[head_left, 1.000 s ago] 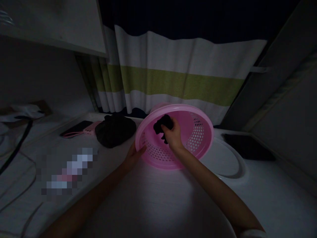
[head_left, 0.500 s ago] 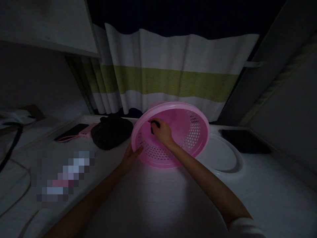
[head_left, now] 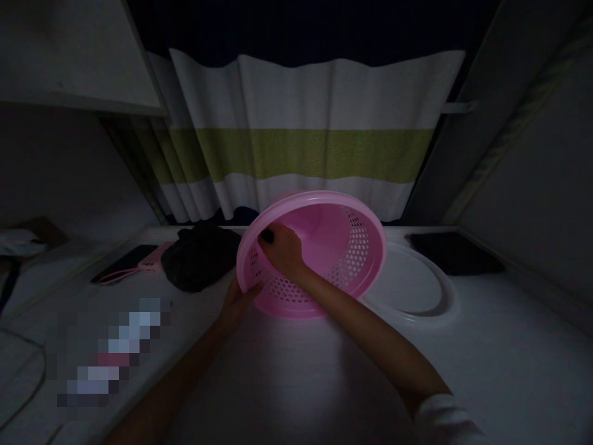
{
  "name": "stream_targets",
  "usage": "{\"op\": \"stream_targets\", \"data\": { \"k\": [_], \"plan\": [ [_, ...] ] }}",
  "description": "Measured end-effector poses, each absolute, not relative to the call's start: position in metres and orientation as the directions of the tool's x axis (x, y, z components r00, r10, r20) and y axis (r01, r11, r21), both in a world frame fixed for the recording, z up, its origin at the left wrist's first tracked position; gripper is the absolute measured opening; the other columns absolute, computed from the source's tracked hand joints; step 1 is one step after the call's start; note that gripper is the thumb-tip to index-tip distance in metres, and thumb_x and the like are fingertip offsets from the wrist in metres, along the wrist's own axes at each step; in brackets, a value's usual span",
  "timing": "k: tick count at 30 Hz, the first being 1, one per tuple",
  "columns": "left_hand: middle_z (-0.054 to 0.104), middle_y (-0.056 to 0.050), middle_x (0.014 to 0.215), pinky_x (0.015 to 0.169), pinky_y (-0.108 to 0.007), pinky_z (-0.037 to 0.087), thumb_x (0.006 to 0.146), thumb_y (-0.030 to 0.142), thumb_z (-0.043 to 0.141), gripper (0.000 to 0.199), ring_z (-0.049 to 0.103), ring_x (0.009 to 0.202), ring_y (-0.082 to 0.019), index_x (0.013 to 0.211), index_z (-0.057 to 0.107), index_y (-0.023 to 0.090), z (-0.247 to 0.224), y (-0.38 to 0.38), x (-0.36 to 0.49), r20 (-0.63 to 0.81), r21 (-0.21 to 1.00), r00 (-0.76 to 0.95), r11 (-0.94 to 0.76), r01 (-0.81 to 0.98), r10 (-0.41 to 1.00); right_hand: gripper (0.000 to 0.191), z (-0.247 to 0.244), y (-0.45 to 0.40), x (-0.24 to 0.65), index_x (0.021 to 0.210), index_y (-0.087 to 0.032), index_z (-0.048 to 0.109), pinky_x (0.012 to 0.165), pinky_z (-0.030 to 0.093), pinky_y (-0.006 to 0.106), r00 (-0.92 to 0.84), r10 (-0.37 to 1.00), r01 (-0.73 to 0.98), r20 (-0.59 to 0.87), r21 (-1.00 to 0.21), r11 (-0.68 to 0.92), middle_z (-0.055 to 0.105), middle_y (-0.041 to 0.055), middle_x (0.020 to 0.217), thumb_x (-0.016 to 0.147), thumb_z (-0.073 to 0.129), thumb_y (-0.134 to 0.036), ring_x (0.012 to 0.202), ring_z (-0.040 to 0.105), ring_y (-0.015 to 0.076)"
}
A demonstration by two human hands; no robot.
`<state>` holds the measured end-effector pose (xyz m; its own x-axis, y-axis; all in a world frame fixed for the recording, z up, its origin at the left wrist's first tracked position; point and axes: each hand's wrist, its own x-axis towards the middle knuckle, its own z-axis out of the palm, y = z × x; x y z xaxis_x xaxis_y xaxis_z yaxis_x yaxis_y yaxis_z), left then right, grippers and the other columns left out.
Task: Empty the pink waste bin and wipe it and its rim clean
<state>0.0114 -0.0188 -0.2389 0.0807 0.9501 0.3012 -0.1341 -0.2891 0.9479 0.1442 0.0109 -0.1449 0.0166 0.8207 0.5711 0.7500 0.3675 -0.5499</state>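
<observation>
1 pale sleeve point(head_left: 447, 417) shows at the lower right, on the right arm point(head_left: 370, 337), which slants across the white table point(head_left: 296, 383). The left arm point(head_left: 185, 374) comes up from the lower left, with a cable point(head_left: 45, 358) and a blurred-out item point(head_left: 118, 352) on the table beyond it. The left hand point(head_left: 235, 303) grips the near left side of the pink basket point(head_left: 319, 232), thumb on the rim and the other fingers mostly hidden behind it. The basket lies tipped on the table, its mouth facing the person, rows of holes in its wall. Inside, by the left wall, the right hand point(head_left: 281, 250) has its fingers curled around a black wad point(head_left: 267, 235), of which only a small part shows. A white ring point(head_left: 447, 303) lies flat to the right, partly behind the basket. To the left sit a dark bag point(head_left: 201, 256), then a pink case point(head_left: 151, 262) and a black slab point(head_left: 123, 262). A dark pad point(head_left: 454, 253) lies at the far right, and a striped curtain point(head_left: 296, 151) hangs behind the basket
</observation>
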Motion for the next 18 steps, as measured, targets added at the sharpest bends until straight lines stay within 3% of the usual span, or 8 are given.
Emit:
{"op": "stream_targets", "data": {
  "k": [6,9,14,18],
  "plan": [
    [0.060,-0.009,0.117,0.101,-0.047,0.037,0.068,0.033,0.068,0.053,0.051,0.115,-0.029,0.117,0.055,0.019,-0.238,-0.019,0.011,0.367,0.928,0.071,-0.360,-0.094,0.927,0.018,-0.148,0.011,0.153,0.085,-0.020,0.062,0.065,0.043,0.032,-0.010,0.803,0.792,0.596,-0.486,0.370,0.065,0.0066,0.087,0.079,0.050,-0.032,0.076,0.060,0.0215],
    [0.060,-0.009,0.118,0.101,-0.047,0.036,0.069,0.033,0.067,0.049,0.050,0.116,-0.029,0.114,0.056,0.019,-0.238,-0.019,0.012,0.372,0.927,0.070,-0.367,-0.083,0.925,0.012,-0.155,0.012,0.167,0.081,-0.021,0.060,0.066,0.043,0.031,0.065,0.795,0.755,0.604,-0.550,0.356,0.063,0.0050,0.083,0.076,0.050,-0.026,0.075,0.058,0.0194],
    [0.060,-0.009,0.117,0.098,-0.047,0.040,0.069,0.033,0.068,0.050,0.053,0.112,-0.028,0.115,0.055,0.019,-0.234,-0.021,0.013,0.364,0.928,0.088,-0.352,-0.120,0.927,0.019,-0.151,0.023,0.188,0.086,-0.017,0.054,0.066,0.045,0.030,0.288,0.729,0.522,0.621,-0.740,0.424,0.058,0.0021,0.076,0.073,0.051,-0.031,0.071,0.054,0.0157],
    [0.060,-0.010,0.119,0.098,-0.046,0.040,0.068,0.033,0.068,0.053,0.053,0.112,-0.029,0.116,0.053,0.018,-0.234,-0.020,0.013,0.362,0.925,0.090,-0.347,-0.154,0.928,0.014,-0.132,0.033,0.189,0.079,-0.017,0.052,0.065,0.047,0.031,0.295,0.718,0.416,0.630,-0.761,0.497,0.056,0.0017,0.071,0.066,0.054,-0.021,0.069,0.053,0.0157]
  ]
}}
